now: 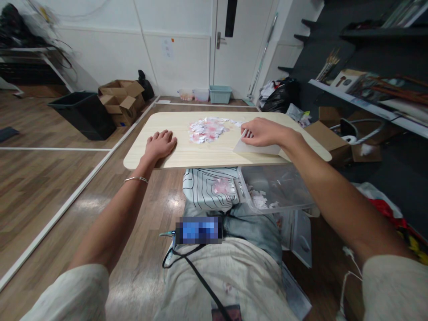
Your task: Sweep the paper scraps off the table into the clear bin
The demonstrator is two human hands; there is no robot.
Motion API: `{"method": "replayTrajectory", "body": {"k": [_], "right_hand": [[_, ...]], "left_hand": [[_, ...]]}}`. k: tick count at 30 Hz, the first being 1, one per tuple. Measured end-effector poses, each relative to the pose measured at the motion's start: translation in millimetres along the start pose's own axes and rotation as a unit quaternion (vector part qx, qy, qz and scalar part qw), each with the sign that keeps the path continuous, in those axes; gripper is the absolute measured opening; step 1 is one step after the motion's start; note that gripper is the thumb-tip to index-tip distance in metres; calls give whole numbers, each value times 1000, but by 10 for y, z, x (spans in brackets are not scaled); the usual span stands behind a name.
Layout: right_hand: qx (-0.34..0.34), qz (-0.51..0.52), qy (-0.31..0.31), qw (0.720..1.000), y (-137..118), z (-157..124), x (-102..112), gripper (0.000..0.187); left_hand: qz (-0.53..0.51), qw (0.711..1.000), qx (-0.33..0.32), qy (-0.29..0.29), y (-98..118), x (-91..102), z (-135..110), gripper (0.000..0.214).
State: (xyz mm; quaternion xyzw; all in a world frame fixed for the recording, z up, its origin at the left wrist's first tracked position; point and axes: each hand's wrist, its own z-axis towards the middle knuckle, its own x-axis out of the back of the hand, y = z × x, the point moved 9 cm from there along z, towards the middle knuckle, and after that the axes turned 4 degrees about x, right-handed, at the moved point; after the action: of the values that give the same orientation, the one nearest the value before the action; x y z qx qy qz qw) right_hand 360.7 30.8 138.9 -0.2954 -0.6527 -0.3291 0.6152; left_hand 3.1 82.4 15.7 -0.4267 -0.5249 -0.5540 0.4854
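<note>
left hand flat, fingers spread on table; right hand fingers clamped on white paper

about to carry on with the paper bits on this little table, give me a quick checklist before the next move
1. Right hand grips the white sheet: ok.
2. Left hand flat on the table, holding nothing: ok.
3. Pile of paper scraps lies between the hands, away from the near edge: ok.
4. Clear plastic bin sits under the table's right side, scraps inside: ok.
5. Every scrap on the table: cannot tell.
</note>
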Motion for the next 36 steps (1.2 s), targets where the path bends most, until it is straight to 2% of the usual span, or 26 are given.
{"method": "replayTrajectory", "body": {"k": [10,22,28,36], "right_hand": [[6,3,-29,1000,-32,-16,19,25],[9,15,-17,1000,-109,-37,34,22],[-12,15,-17,1000,-163,25,50,30],[-1,20,-10,1000,-314,177,73,30]], "left_hand": [[-20,1000,-7,3,24,22,-10,77],[-22,1000,-3,-3,23,30,-16,73],[-26,1000,-8,2,31,28,-5,71],[-22,1000,-6,-2,39,36,-15,71]]}}
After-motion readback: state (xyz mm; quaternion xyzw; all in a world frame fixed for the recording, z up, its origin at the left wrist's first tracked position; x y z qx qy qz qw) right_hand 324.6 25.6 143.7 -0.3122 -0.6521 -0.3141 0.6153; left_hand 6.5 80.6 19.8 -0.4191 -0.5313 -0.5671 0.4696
